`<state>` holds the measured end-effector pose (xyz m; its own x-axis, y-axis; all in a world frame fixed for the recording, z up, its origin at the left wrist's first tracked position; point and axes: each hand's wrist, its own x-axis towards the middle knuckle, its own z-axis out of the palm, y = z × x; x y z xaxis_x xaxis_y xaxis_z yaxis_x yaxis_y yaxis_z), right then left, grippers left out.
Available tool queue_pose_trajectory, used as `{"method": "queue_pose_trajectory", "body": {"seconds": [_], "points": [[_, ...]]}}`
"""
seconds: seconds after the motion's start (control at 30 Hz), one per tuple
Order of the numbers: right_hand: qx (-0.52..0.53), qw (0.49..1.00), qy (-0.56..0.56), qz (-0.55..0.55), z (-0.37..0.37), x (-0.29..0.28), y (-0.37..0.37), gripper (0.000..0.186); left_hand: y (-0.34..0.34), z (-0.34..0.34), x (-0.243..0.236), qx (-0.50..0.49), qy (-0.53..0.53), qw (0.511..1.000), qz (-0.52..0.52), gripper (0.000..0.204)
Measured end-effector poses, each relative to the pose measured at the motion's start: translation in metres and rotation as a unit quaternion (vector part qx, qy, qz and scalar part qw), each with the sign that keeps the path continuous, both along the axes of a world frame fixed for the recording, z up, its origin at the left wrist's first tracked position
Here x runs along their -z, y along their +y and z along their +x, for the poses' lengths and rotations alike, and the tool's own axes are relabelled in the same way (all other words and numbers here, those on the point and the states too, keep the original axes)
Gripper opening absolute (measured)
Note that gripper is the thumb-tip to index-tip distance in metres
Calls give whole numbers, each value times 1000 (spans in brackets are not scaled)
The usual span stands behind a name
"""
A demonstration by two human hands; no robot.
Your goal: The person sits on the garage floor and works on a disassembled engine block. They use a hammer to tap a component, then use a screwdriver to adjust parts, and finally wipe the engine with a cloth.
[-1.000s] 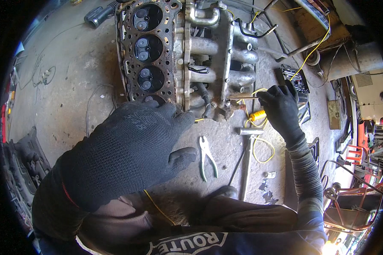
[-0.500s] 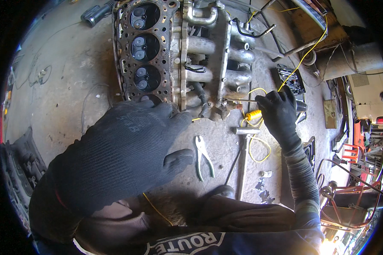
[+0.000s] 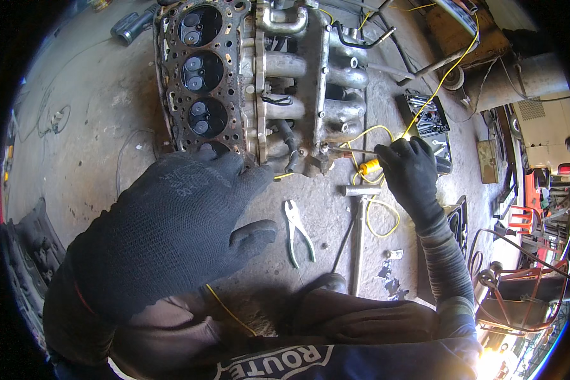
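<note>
A rust-stained cylinder head (image 3: 231, 95) with round combustion chambers lies on the concrete floor, the ribbed metal intake manifold (image 3: 291, 114) attached along its right side. My left hand (image 3: 171, 202), in a black knit glove, rests with its fingers on the head's near end; the thumb stands apart. Some fingertips are hidden behind the hand. My right hand (image 3: 410, 177), also gloved, is closed round a slim metal wrench (image 3: 358, 150). The wrench's far end meets a bolt (image 3: 323, 147) at the manifold's near right corner. Green-handled pliers (image 3: 297, 234) lie on the floor between my hands.
Right of the manifold lie a yellow cord with an orange-yellow plug (image 3: 370, 167) and a long-handled hammer (image 3: 361, 190). Beyond my right hand is an open tool case (image 3: 424, 114). A metal cylinder (image 3: 525, 88) and a red-framed cart (image 3: 519, 285) stand farther right.
The view has shifted, so the engine parts sit slightly farther left. My right hand has swung the wrench's handle a little toward me; my left hand stays on the cylinder head.
</note>
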<state>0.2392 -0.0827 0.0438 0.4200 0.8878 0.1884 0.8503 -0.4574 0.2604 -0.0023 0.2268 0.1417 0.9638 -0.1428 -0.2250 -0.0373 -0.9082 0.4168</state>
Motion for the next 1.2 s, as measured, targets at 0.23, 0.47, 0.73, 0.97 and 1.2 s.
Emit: {"method": "queue_pose_trajectory", "body": {"seconds": [0.23,0.47,0.73,0.97,1.2], "points": [[4,1000,16,-7,-6,-1,-1,18,0,-1,-1,0,5,1000,-1,59],[26,998,56,4,-11,-3,-13,16,11,0,4,-3,-51,997,-60,56],[87,963,238,88,-3,20,-52,19,19,31,41,-77,68,992,-70,40],[71,938,320,110,6,46,-58,19,-14,54,67,-103,6,994,-40,24],[29,931,345,112,22,70,-43,19,-60,50,103,-175,94,976,-83,21]]}}
